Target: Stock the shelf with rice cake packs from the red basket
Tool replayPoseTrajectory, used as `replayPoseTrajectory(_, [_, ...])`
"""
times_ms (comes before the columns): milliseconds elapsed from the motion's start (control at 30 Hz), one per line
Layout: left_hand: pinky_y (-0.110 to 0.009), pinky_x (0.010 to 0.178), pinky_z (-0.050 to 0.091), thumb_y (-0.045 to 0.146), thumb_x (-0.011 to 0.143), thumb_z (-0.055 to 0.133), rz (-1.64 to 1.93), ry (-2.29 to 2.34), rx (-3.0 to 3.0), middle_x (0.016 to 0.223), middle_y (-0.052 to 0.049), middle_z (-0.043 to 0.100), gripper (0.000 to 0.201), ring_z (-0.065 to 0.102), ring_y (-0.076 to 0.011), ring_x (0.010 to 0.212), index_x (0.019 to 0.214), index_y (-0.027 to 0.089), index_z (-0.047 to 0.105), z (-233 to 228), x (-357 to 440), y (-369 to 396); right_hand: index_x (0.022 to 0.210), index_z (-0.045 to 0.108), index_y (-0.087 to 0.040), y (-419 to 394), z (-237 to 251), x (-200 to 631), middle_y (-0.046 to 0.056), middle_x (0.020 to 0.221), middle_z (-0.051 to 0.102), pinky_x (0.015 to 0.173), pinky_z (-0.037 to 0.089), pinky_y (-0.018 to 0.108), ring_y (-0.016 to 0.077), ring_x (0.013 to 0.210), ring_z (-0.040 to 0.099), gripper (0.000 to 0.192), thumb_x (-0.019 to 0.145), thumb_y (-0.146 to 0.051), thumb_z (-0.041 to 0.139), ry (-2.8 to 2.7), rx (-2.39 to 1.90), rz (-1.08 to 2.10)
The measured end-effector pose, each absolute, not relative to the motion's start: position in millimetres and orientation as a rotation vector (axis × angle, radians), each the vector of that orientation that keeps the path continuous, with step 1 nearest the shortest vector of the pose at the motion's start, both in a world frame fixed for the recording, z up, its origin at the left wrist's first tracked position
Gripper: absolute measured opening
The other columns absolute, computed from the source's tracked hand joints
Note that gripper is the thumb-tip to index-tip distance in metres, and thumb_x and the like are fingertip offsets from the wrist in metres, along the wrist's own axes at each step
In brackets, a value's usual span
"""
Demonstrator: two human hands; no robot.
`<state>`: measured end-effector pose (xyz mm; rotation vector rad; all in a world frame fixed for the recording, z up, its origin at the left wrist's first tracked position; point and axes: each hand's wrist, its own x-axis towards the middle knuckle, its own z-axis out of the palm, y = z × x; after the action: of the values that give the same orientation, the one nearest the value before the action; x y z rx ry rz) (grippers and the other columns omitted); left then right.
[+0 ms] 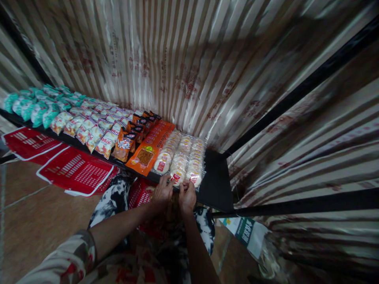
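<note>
Two hands reach the front edge of the black shelf (217, 169) in my head view: left hand (163, 192) by the near end of the middle pack (178, 162), right hand (187, 197) at the right pack (196, 159). Both packs lie right of the orange bag (139, 163). I judge the step in hand to be adjusting those near ends; next calls for light fingertips. Both grips look narrow; whether either pinches wrapping, I cannot tell.

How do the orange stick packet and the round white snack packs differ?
The orange stick packet has a coloured wrapper; the round white snack packs have clear ones with red labels. The stick packet shows brown sticks, the snack packs pale discs. Both lie on the black shelf.
</note>
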<state>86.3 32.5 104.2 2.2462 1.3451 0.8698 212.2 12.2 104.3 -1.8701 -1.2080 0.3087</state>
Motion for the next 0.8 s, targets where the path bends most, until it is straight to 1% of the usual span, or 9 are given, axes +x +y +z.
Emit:
replayPoseTrajectory(100, [-0.040, 0.095, 0.049, 0.014, 0.089, 0.044, 0.849, 1.356, 2.294, 0.117, -0.011, 0.053, 0.032, 0.049, -0.0238, 0.112, 0.115, 0.020, 0.062, 109.8, 86.6, 34.9, 0.091, 0.055, -0.019, 14.1, 105.5, 211.1, 0.008, 0.086, 0.062, 0.071, 0.046, 0.032, 0.0187, 0.069, 0.055, 0.027, 0.086, -0.044, 0.044, -1.200, -1.868, 0.261])
replayPoseTrajectory(200, [-0.037, 0.091, 0.050, 0.016, 0.091, 0.043, 0.794, 1.368, 2.324, 0.108, -0.010, 0.056, 0.025, 0.051, -0.0232, 0.105, 0.106, 0.018, 0.064, 113.2, 88.2, 38.8, 0.089, 0.055, -0.020, 15.8, 106.5, 210.3, 0.006, 0.083, 0.060, 0.068, 0.046, 0.030, 0.0171, 0.066, 0.054, 0.029, 0.086, -0.047, 0.045, -1.207, -1.856, 0.273])
replayPoseTrajectory(333, [-0.037, 0.089, 0.049, 0.016, 0.090, 0.048, 0.751, 1.377, 2.338, 0.101, -0.009, 0.058, 0.018, 0.052, -0.0233, 0.101, 0.099, 0.017, 0.063, 112.8, 91.6, 44.4, 0.091, 0.055, -0.020, 18.5, 106.7, 210.4, 0.005, 0.083, 0.061, 0.066, 0.044, 0.029, 0.0174, 0.068, 0.056, 0.029, 0.086, -0.047, 0.046, -1.215, -1.891, 0.298])
replayPoseTrajectory(533, [-0.036, 0.086, 0.048, 0.017, 0.091, 0.048, 0.725, 1.434, 2.348, 0.097, -0.009, 0.059, 0.016, 0.052, -0.0241, 0.097, 0.096, 0.017, 0.063, 111.9, 96.8, 50.1, 0.096, 0.055, -0.019, 22.5, 108.0, 210.3, 0.007, 0.090, 0.063, 0.066, 0.042, 0.029, 0.0184, 0.071, 0.057, 0.027, 0.087, -0.043, 0.045, -1.238, -1.963, 0.294])
replayPoseTrajectory(633, [-0.034, 0.084, 0.047, 0.018, 0.092, 0.045, 0.721, 1.451, 2.348, 0.095, -0.008, 0.060, 0.017, 0.053, -0.0233, 0.095, 0.095, 0.017, 0.062, 112.6, 98.8, 51.8, 0.097, 0.055, -0.019, 23.4, 108.3, 208.9, 0.008, 0.094, 0.063, 0.066, 0.041, 0.029, 0.0199, 0.076, 0.059, 0.027, 0.088, -0.043, 0.045, -1.244, -2.003, 0.254])
replayPoseTrajectory(733, [-0.031, 0.081, 0.047, 0.019, 0.093, 0.045, 0.693, 1.495, 2.360, 0.095, -0.007, 0.061, 0.017, 0.054, -0.0218, 0.094, 0.094, 0.018, 0.062, 113.3, 100.4, 52.7, 0.096, 0.055, -0.019, 23.6, 109.0, 206.9, 0.009, 0.094, 0.063, 0.066, 0.041, 0.029, 0.0210, 0.081, 0.060, 0.027, 0.088, -0.042, 0.043, -1.237, -2.037, 0.220])
replayPoseTrajectory(800, [-0.029, 0.081, 0.046, 0.020, 0.093, 0.046, 0.687, 1.519, 2.367, 0.094, -0.006, 0.062, 0.017, 0.054, -0.0205, 0.094, 0.093, 0.018, 0.062, 113.5, 101.4, 53.0, 0.096, 0.054, -0.019, 23.6, 109.9, 205.6, 0.008, 0.093, 0.063, 0.064, 0.040, 0.028, 0.0209, 0.081, 0.061, 0.027, 0.089, -0.042, 0.042, -1.225, -2.068, 0.219])
